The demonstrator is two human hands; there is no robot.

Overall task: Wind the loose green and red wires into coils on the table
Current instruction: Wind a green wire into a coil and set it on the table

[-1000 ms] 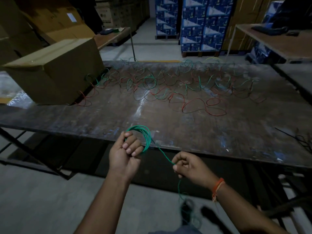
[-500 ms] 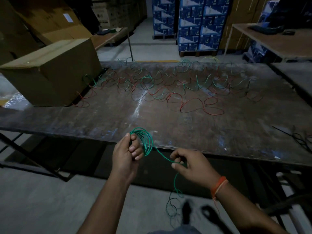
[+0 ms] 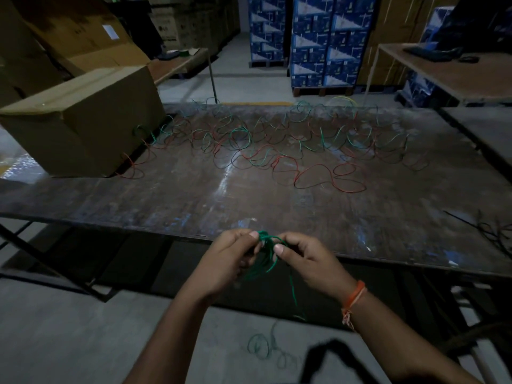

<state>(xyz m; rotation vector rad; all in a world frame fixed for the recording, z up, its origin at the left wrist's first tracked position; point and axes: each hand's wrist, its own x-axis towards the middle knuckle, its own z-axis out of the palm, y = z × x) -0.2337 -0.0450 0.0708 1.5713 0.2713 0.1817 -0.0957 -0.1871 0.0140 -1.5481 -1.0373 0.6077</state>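
A small green wire coil (image 3: 265, 257) hangs between both hands just in front of the table's near edge. My left hand (image 3: 231, 263) grips the coil's left side. My right hand (image 3: 306, 260) pinches its right side, thumb on top. A loose green tail (image 3: 294, 293) drops from the coil to several loops on the floor (image 3: 261, 346). Many loose green and red wires (image 3: 277, 151) lie tangled across the far half of the dark table (image 3: 194, 200).
A large cardboard box (image 3: 83, 120) stands on the table's left end. Dark wires (image 3: 490, 231) lie at the right edge. Stacked blue boxes (image 3: 313, 42) and other tables stand behind. A black foot (image 3: 329, 356) shows on the floor below.
My right hand has moved left and up to the coil and now pinches it beside the left hand. The coil has tipped down from upright over the table edge.
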